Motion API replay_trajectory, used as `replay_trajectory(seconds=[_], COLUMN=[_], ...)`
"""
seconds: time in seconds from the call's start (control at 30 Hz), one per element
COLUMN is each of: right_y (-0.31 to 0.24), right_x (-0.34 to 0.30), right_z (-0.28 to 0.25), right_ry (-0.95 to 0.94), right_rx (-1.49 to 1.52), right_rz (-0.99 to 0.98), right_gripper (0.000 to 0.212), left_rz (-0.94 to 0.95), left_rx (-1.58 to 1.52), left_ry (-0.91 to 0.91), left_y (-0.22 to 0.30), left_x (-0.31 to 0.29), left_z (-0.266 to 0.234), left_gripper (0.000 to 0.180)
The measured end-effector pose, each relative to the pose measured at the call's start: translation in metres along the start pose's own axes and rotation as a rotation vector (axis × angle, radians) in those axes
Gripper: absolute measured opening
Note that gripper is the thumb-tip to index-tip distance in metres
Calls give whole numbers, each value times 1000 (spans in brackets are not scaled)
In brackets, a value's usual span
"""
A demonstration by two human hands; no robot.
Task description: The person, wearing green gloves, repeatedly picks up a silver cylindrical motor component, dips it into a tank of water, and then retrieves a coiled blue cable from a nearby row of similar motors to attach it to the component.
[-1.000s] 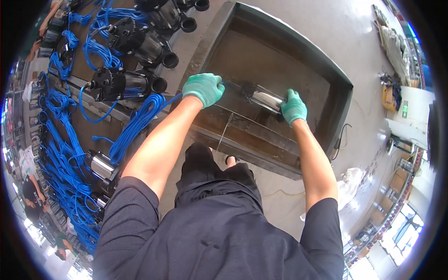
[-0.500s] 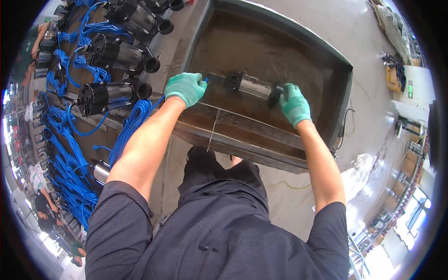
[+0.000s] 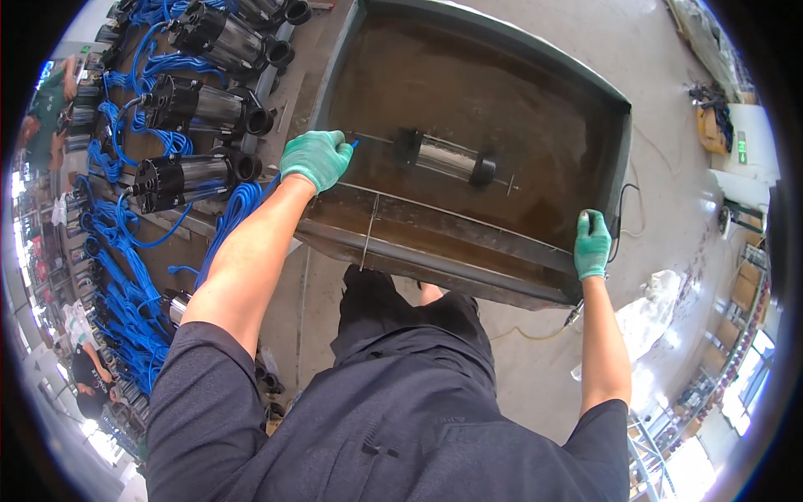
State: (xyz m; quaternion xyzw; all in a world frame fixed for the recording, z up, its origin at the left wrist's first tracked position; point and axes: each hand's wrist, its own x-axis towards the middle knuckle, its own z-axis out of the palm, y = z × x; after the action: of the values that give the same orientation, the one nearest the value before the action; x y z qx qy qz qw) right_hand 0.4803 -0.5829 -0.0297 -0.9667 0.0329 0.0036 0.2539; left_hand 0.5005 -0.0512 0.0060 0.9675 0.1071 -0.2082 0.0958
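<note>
So our green-gloved right hand (image 3: 592,244) just ditched the black-ended silver metal cylinder (image 3: 447,159), grip now unclear. Our green-gloved left hand (image 3: 317,161) clutched thin blue cable (image 3: 240,207), probably our only hold.

— Where is there room for the right hand (image 3: 592,243)?
— Over the brown water (image 3: 468,92), between this hand and the dark-ended cylinder (image 3: 445,157), the way is open; beyond the cylinder, toward the far wall (image 3: 527,55) of the tank (image 3: 617,151), also.
— And what stands in the way?
— Nearer the body, a long divider (image 3: 460,227) runs across the tank, and a thin rod (image 3: 370,230) crosses the front trough (image 3: 452,251). Beside the left hand (image 3: 318,159), which grips a blue cable (image 3: 355,143), black pumps (image 3: 196,174) crowd the outer side.
</note>
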Motion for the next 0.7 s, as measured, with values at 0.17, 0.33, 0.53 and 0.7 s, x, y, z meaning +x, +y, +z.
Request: replay_trajectory(seconds=[0.17, 0.33, 0.53, 0.7], right_y=[-3, -15, -15, -20], right_x=[2, 6, 5, 5], right_z=[7, 3, 1, 1], right_ry=[25, -46, -92, -74], right_rx=[-85, -131, -127, -130], right_rz=[95, 139, 159, 145], right_gripper=[29, 29, 27, 27], left_rz=[32, 0, 39, 2], left_rx=[7, 19, 37, 56], left_ry=[63, 58, 94, 81], left_y=[-3, -4, -1, -1], left_x=[-1, 1, 1, 2], left_z=[5, 7, 8, 8], left_gripper=[23, 22, 21, 23])
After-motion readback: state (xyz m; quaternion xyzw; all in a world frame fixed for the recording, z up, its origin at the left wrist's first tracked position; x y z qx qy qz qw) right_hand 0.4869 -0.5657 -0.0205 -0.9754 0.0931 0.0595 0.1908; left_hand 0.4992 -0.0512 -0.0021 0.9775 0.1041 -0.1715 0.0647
